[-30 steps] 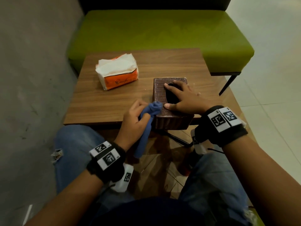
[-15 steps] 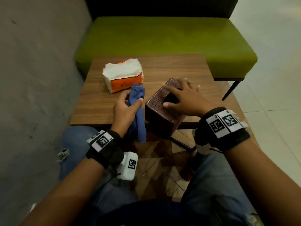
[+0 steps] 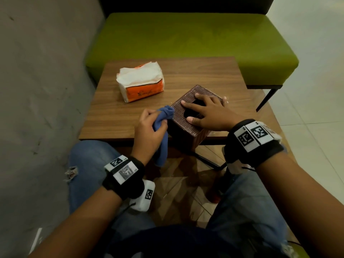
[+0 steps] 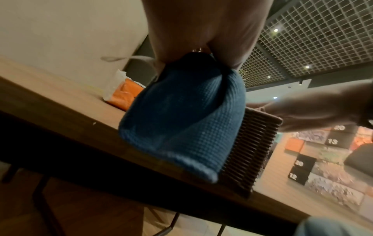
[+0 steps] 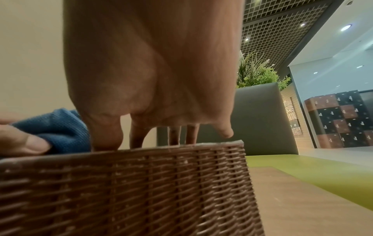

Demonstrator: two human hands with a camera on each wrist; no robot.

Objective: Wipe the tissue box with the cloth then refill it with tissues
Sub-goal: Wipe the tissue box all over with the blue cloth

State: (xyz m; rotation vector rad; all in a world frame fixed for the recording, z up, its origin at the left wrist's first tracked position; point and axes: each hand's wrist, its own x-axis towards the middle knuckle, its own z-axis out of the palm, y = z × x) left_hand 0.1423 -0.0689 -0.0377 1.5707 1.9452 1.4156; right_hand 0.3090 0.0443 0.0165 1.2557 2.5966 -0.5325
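A brown woven tissue box [image 3: 188, 125] [image 4: 252, 150] [image 5: 125, 188] stands turned at an angle near the table's front edge. My right hand [image 3: 206, 112] [image 5: 153, 79] lies flat on its top with spread fingers, over the dark opening. My left hand [image 3: 149, 129] grips a bunched blue cloth [image 3: 164, 120] [image 4: 181, 124] [image 5: 56, 129] and holds it against the box's left top edge; the cloth's tail hangs below the table edge. An orange and white tissue pack [image 3: 141, 81] [image 4: 123, 94] lies at the back left of the table.
The wooden table [image 3: 115, 112] is small, with a green bench [image 3: 186, 36] behind it and a grey wall [image 3: 42, 71] on the left. My knees in jeans [image 3: 89, 164] sit under the front edge. Tiled floor [image 3: 316, 108] lies on the right.
The box has been turned from square to an angle. My left hand with the cloth swung out to the box's left side and has come back to its top left edge.
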